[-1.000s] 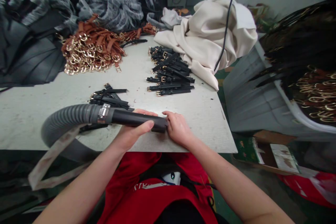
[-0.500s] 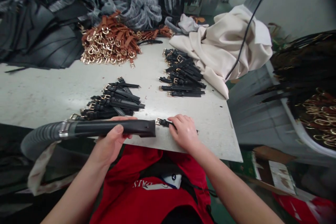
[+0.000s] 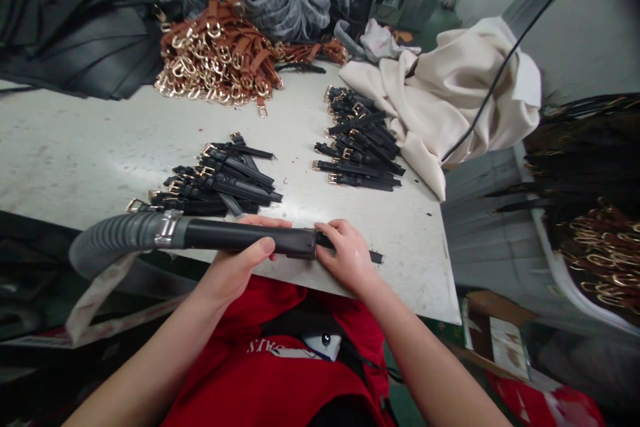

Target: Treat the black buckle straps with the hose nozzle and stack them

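Observation:
My left hand (image 3: 245,260) is wrapped round a black hose nozzle (image 3: 225,235), whose ribbed grey hose (image 3: 117,233) curves off to the left. The nozzle's flat mouth points right, toward my other hand. My right hand (image 3: 347,255) grips a short black buckle strap (image 3: 376,257) at the table's near edge, fingers bent over it. The strap's plain end sticks out to the right; its buckle end is hidden at or behind the nozzle mouth. Just beyond the nozzle lies a heap of black buckle straps (image 3: 220,177). A second heap of black straps (image 3: 363,140) lies farther right.
Brown straps with gold buckles (image 3: 220,57) are heaped at the back. Cream fabric (image 3: 445,93) hangs over the white table's (image 3: 100,147) right side, with a black cable (image 3: 493,90) above it. Dark sheets (image 3: 75,27) lie back left. A cardboard box (image 3: 500,337) sits below right.
The nozzle has moved right, and its mouth now covers the strap's buckle end beside my right hand. My right hand stays on the strap. The camera view has shifted slightly.

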A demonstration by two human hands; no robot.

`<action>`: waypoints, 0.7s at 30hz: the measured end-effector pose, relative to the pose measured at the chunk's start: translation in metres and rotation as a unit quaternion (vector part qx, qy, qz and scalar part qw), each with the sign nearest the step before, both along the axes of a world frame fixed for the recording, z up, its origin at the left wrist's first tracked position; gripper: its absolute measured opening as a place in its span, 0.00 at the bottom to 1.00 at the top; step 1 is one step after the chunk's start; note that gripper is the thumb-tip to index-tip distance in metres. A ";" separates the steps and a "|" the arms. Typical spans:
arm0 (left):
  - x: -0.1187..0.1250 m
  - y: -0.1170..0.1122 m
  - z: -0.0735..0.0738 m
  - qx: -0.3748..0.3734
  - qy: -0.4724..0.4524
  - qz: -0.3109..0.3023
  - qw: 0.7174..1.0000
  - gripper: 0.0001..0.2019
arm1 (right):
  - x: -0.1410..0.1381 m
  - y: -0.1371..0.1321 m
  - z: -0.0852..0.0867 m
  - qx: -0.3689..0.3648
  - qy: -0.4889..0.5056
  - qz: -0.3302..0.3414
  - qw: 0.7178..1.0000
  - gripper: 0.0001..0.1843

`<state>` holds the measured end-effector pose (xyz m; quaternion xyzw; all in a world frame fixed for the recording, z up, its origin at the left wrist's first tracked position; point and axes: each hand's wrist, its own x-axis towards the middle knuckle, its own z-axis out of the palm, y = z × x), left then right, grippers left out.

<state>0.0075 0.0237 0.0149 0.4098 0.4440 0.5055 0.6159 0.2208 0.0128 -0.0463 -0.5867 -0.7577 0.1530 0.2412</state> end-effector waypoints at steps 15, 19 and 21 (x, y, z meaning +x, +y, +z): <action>0.016 0.012 -0.009 0.035 0.014 -0.028 0.999 0.12 | 0.005 0.000 0.004 0.011 0.042 0.023 0.999 0.15; 0.024 0.020 -0.013 -0.006 -0.030 -0.002 1.000 0.15 | 0.004 0.001 0.001 0.009 0.034 0.016 0.999 0.15; 0.024 0.026 -0.013 -0.040 -0.063 0.019 0.997 0.17 | 0.003 0.001 0.001 0.009 0.030 0.007 0.999 0.14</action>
